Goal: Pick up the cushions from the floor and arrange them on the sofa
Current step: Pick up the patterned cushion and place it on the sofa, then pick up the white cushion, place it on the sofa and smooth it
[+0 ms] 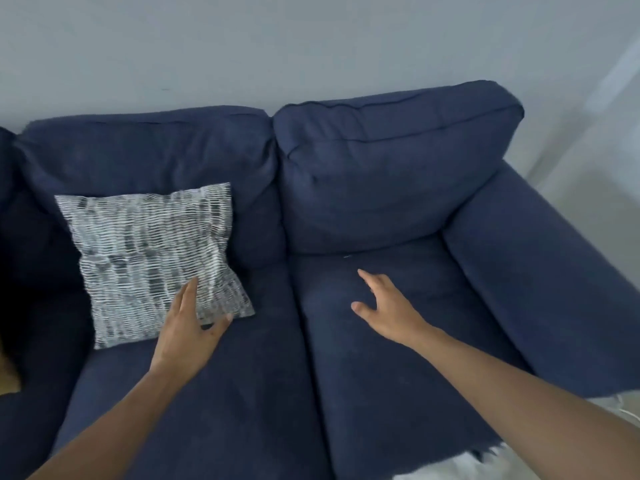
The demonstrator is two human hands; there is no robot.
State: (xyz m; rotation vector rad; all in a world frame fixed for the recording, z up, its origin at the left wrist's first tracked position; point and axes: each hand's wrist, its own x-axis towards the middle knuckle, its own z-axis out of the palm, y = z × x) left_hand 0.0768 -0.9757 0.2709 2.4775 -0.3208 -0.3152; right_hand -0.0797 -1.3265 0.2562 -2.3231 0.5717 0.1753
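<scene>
Placing step: the grey patterned cushion (152,261) leans on the navy sofa (381,341) at frame left. Left hand (188,329) brushes its lower corner, fingers spread, gripping nothing; right hand (388,308) hovers empty. Next likely calls for fetching another cushion.

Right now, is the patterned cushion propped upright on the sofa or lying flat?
Propped, tilted back: the patterned cushion leans on the sofa backrest, lower edge on the seat. The left hand is at its corner.

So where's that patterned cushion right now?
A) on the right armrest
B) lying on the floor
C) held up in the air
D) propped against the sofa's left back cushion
D: the patterned cushion leans on the sofa back, left hand at its corner.
</scene>
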